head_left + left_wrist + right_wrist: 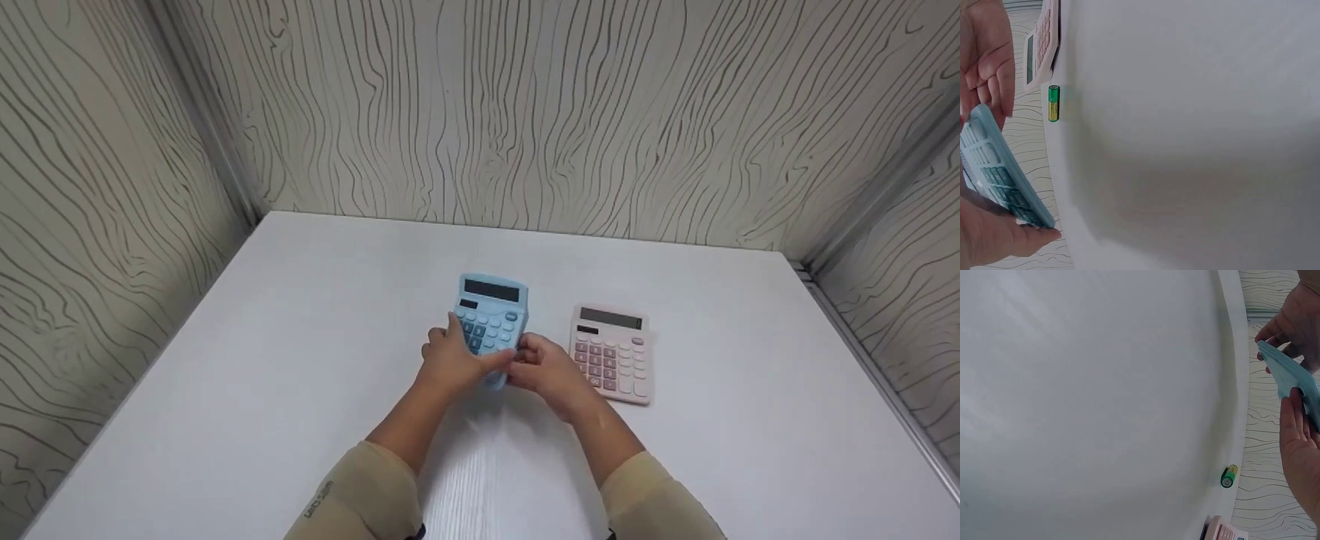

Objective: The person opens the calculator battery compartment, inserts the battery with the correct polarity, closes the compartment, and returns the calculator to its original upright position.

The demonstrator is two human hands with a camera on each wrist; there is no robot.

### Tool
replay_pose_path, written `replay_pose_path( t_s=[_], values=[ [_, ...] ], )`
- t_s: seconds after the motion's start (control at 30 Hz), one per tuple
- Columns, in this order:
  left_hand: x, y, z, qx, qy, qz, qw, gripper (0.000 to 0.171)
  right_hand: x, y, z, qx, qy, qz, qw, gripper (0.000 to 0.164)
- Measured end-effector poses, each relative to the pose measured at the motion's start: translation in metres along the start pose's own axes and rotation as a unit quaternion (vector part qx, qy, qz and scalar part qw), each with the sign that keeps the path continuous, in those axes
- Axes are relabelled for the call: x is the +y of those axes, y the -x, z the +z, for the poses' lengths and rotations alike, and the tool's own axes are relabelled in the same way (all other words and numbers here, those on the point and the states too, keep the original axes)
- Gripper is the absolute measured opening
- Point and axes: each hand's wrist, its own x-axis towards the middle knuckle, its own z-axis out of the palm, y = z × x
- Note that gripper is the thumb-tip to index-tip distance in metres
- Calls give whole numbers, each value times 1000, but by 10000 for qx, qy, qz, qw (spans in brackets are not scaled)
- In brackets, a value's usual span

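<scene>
A light blue calculator (491, 300) is held up off the table, its keys and dark display facing up in the head view. My left hand (450, 360) grips its left side, with the thumb lying across the lower keys. At the lower right edge, my right hand (551, 375) holds the calculator between thumb and fingers. From the right wrist view, the fingers of this right hand (1300, 444) lie against the calculator's underside (1286, 374). What the fingertips cover there is hidden.
A pink calculator (611, 352) lies face up to the right of the hands. Near it on the white table (300, 315) lies a green and yellow battery (1054, 103), hidden in the head view. Wood-grain panels (487, 112) border the table's back and sides.
</scene>
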Motion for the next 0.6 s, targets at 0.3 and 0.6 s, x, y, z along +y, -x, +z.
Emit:
replay_pose_path(
  t_s=[0.3,0.6],
  values=[
    [2,-1,-1,-164,364,-283,9988,124,-6,2,6,-214,731,-463,9960,45],
    [6,0,-5,-509,778,-331,9951,117,-10,6,4,-812,889,-350,9921,60]
  ],
)
